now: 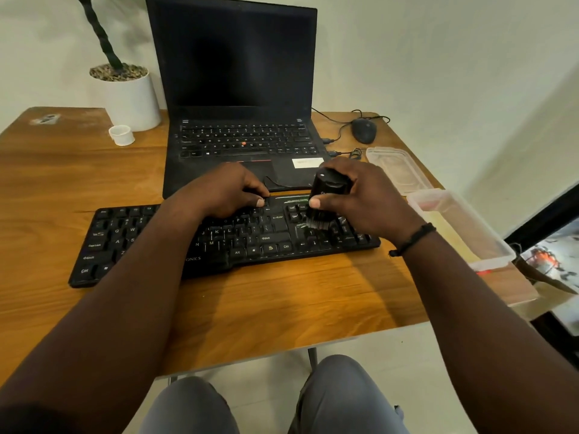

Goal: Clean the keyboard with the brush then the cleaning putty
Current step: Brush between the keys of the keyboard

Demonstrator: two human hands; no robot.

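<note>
Setting: small home or office desk corner.
Wooden table (94, 189) against plain wall; open laptop (238, 89), external keyboard (125, 242), wired mouse (364, 130), potted plant (128, 92), clear plastic tubs (463, 227).

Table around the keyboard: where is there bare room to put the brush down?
Bare wood on the table lies between the keyboard and the near edge, and left of the laptop below the small white cup. The right side is crowded by the clear containers and mouse.
</note>
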